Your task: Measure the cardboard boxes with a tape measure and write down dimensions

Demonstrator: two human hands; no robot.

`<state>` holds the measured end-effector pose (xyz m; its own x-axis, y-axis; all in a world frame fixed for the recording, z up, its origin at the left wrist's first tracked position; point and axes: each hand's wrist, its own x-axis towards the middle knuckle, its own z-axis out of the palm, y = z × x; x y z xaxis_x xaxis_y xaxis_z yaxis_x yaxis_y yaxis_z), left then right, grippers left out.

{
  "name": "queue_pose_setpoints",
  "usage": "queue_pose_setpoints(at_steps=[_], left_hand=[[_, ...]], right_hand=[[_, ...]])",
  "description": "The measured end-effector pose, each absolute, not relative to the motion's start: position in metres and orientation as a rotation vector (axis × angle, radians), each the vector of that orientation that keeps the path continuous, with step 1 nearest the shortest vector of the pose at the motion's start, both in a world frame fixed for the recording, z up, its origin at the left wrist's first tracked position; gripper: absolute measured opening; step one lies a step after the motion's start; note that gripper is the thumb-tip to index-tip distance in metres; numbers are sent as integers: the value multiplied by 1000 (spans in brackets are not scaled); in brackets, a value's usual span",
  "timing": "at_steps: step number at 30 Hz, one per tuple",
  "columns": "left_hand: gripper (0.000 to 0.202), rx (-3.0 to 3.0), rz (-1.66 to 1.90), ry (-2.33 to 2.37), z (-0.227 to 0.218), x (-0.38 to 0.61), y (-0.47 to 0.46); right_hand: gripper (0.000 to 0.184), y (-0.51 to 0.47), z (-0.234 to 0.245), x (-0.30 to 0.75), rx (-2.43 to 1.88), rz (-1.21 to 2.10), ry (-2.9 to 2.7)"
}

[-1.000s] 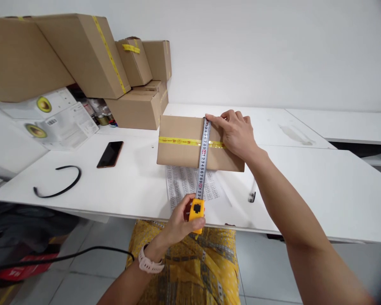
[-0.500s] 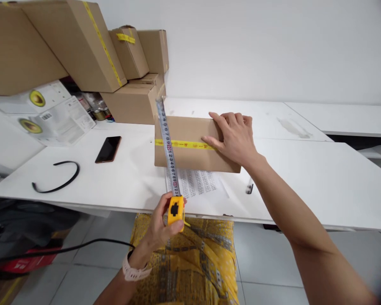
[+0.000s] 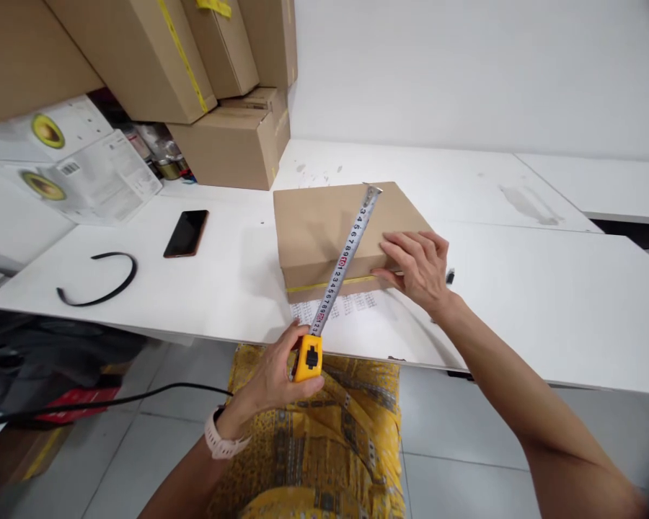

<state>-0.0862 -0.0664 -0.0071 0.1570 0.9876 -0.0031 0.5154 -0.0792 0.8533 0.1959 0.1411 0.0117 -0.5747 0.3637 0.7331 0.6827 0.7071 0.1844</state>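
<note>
A yellow tape measure (image 3: 308, 364) is in my left hand (image 3: 273, 371), fingers and thumb wrapped around its case near the table's front edge. Its metal blade (image 3: 342, 268) extends up and to the right, passing over a closed cardboard box (image 3: 316, 223). The hooked tip appears above the box's top; whether it touches cannot be told. My right hand (image 3: 419, 270) grips the box at its right front corner, fingers on top and thumb on the front side. Yellow tape runs along that front side. Under the box lies a printed sheet (image 3: 351, 304), mostly covered.
On the left of the white table (image 3: 221, 288) are a phone (image 3: 187, 233) and a black curved band (image 3: 133, 277). Stacked cardboard boxes (image 3: 221, 148) and a white avocado-printed box (image 3: 102, 173) stand behind. A small black-ended object (image 3: 451, 276) lies beside my right hand.
The box has tipped down from showing its taped side to showing its broad top. The blade has swung from the box's left end to slant rightward across it. My right hand has moved lower.
</note>
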Motion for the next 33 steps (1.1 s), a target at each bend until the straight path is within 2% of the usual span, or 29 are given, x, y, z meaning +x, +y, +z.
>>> queue_pose_setpoints(at_steps=[6, 12, 17, 20, 24, 27, 30, 33], left_hand=[[66, 1758, 774, 1458, -11, -90, -67], [68, 1775, 751, 1460, -11, -95, -65], [70, 1773, 704, 1413, -8, -99, -61], [66, 1716, 719, 1302, 4, -102, -55], [62, 1656, 736, 1163, 26, -108, -47], [67, 1741, 667, 1186, 35, -111, -43], [69, 1878, 534, 1223, 39, -111, -45], [66, 2039, 326, 1155, 45, -107, -50]], right_hand=[[50, 157, 4, 166, -895, -503, -2169], [38, 135, 7, 136, -1002, -254, -2065], [37, 98, -2, 171, -1251, 128, -1709], [36, 90, -12, 191, -1422, 339, -1897], [33, 72, -27, 193, -1457, 218, -2286], [35, 48, -31, 190, -1535, 131, -2279], [40, 25, -19, 199, -1567, 414, -2079], [51, 8, 9, 222, -1501, 779, -1546]])
